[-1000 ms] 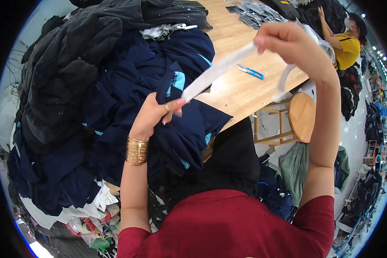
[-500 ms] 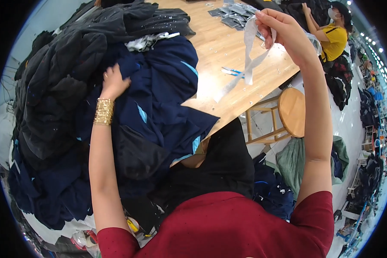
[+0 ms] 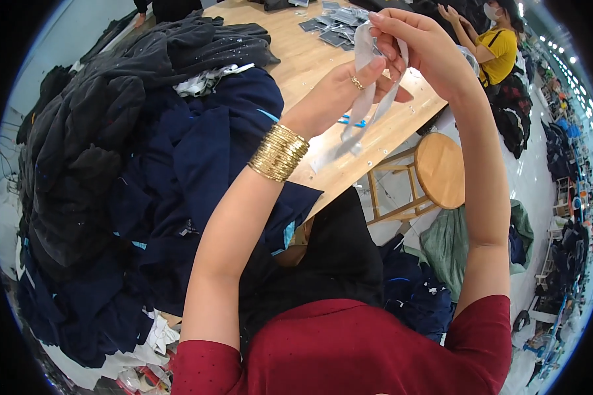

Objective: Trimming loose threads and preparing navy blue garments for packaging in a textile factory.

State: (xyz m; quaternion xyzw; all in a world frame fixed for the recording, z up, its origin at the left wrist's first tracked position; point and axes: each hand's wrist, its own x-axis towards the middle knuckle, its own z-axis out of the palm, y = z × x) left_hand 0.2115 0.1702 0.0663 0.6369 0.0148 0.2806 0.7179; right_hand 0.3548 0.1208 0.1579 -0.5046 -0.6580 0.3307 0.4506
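Observation:
A thin, whitish strip of fabric (image 3: 364,49) hangs in loops over the table, pinched at its top by my right hand (image 3: 420,49). My left hand (image 3: 346,92), with a ring and gold bangles at the wrist, is raised against the strip. Its thumb lies beside the band and its fingers reach out behind it, apart rather than closed. The strip's lower ends dangle, slightly blurred. Left of my hands a heap of navy cloth (image 3: 201,145) with light blue edging covers the table's near side.
Dark grey garments (image 3: 79,164) are piled at the left. On the wooden table (image 3: 296,62) lie small grey packets (image 3: 336,25) and a blue tool (image 3: 353,121), partly hidden. A wooden stool (image 3: 440,170) stands right of the table. A person in yellow (image 3: 497,49) works at the far right.
My left hand has left the navy cloth and moved up and right to the strip. My right hand still pinches the strip, held slightly further left in view.

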